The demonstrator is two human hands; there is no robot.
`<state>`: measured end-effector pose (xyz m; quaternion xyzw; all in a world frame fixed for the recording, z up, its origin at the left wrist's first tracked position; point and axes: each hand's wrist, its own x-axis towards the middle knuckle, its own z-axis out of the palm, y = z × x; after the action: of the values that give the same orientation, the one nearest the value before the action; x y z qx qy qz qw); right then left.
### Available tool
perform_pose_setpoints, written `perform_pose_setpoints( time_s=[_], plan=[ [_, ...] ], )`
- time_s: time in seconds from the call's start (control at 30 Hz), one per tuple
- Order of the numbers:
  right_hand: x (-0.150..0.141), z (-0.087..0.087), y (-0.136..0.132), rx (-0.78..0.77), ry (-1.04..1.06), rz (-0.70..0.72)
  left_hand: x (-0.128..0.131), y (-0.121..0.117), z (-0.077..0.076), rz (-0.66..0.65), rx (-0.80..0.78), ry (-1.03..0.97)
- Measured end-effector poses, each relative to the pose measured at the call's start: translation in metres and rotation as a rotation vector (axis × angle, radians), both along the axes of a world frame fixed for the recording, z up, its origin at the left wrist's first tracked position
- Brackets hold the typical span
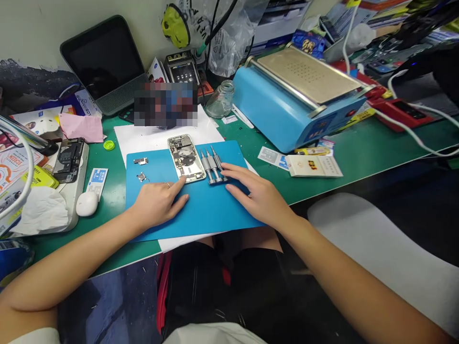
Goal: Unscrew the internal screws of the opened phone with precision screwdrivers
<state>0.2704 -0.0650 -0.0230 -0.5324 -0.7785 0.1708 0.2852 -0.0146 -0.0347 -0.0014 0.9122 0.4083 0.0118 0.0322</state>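
Observation:
An opened phone housing (pixel 187 160) with its inner parts showing lies on a blue mat (pixel 204 205). My left hand (pixel 158 201) rests on the mat, its index fingertip at the phone's lower edge and its thumb stretched apart. Right of the phone, several grey screwdrivers (pixel 213 165) lie side by side, tips pointing away from me. The stretched fingers of my right hand (pixel 260 193) reach the handle of the rightmost one, without closing round it. Left of the phone are a small board-like part (pixel 141 161) and another small part with thin leads (pixel 142 177).
A blue machine with a metal top plate (pixel 308 71) stands behind, to the right. Nearby are a glass jar (pixel 221 98), a white box (pixel 315 166) and a grey chair (pixel 358 224). At left lie another opened phone (pixel 70 160) and a white rounded case (pixel 86 204).

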Motion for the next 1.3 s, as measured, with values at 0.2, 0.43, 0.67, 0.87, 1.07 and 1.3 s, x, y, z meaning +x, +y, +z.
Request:
perform_pose_setpoints(
  time_s=[0.2,0.43,0.67,0.87,1.07,1.3],
  plan=[
    [0.000,-0.007,-0.001,0.048,0.022,-0.002,0.002,0.000,0.002,0.022,-0.021,0.012],
    [0.000,-0.007,0.000,0.015,0.009,0.038,0.002,0.001,0.002,0.043,-0.031,0.011],
    [-0.002,-0.007,0.001,0.023,0.053,0.068,0.003,0.000,0.006,0.051,-0.038,0.038],
    [-0.003,-0.009,0.000,0.031,0.111,0.097,0.004,-0.001,0.008,0.061,-0.047,0.050],
    [0.002,-0.008,-0.005,-0.052,0.307,0.112,0.004,-0.001,0.007,0.057,-0.069,0.046],
    [-0.004,-0.001,-0.032,-0.116,0.690,0.033,0.004,-0.002,0.007,0.048,-0.081,0.045]
  ],
)
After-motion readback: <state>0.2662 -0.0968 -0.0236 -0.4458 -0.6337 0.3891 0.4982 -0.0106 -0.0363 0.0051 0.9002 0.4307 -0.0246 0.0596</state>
